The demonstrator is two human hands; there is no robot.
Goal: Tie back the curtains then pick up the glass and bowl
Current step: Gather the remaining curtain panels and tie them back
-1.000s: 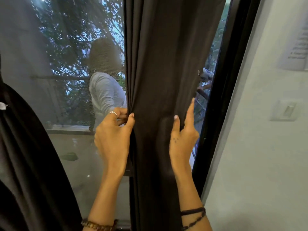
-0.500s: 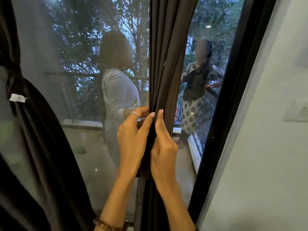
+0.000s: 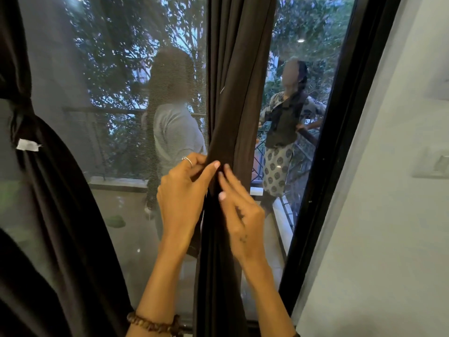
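Note:
A dark brown curtain (image 3: 239, 69) hangs gathered into a narrow bunch in front of the window. My left hand (image 3: 181, 193) grips the bunch from its left side, thumb and fingers curled round the folds. My right hand (image 3: 239, 210) sits just right of it, fingertips pinching the cloth at the same height. A second dark curtain (image 3: 56, 215) hangs at the left, tied in at a waist (image 3: 19, 108) with a white tag (image 3: 27, 144) below. No glass or bowl is in view.
The black window frame (image 3: 335, 147) runs down the right, with a pale wall (image 3: 388, 215) and a switch plate (image 3: 435, 164) beyond. Through the mesh screen two persons (image 3: 175, 132) (image 3: 284, 132) stand on a balcony with a railing.
The curtain was spread wide between my hands; my right hand swept left and bunched it against my left hand. Both hands now work close together on the gathered folds.

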